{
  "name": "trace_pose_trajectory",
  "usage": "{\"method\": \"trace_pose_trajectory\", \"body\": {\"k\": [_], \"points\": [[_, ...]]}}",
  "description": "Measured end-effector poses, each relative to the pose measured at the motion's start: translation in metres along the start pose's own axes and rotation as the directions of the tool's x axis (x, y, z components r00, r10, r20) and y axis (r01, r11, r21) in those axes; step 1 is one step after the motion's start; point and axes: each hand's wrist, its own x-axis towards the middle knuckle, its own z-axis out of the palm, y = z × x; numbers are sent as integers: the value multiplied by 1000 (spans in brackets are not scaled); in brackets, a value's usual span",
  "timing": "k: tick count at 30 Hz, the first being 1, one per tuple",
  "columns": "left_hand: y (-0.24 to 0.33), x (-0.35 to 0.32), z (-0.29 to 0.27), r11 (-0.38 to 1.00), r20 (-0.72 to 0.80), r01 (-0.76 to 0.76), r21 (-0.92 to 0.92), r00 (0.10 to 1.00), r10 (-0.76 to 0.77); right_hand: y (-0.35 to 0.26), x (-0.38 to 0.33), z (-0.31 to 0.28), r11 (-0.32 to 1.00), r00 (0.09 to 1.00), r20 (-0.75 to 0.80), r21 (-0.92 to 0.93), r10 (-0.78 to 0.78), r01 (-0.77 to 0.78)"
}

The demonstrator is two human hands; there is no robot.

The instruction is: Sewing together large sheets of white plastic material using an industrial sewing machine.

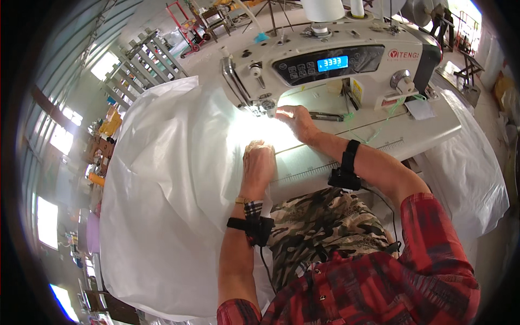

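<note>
A white industrial sewing machine with a lit blue display stands in front of me. Under its needle end, a bright lamp washes out the work, so the needle and presser foot are hard to make out. A large white plastic-like sheet spreads over the left of the machine bed and hangs down toward me. My left hand is curled closed on the sheet's right part, just in front of the needle area. Right beside the needle, my right hand has its fingers pinched together; what they hold is lost in the glare.
Dark-handled snips and loose green thread lie on the machine bed, right of my right hand. A white thread cone tops the machine. More white sheeting hangs at the right. Behind are a grey rack and red hand truck.
</note>
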Motion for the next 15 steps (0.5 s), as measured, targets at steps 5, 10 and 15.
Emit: {"method": "trace_pose_trajectory", "body": {"k": [5, 10, 15], "points": [[-27, 2, 24, 991, 23, 132, -28, 991, -131, 10, 0, 5, 978, 994, 63, -185, -87, 98], [-42, 1, 34, 992, -87, 45, -117, 995, -55, 0, -7, -16, 847, 950, 161, -431, -267, 311], [-45, 12, 29, 998, -378, -31, -59, 926, 6, -28, -25, -64, 312, 943, 302, -890, -140, 331]]}}
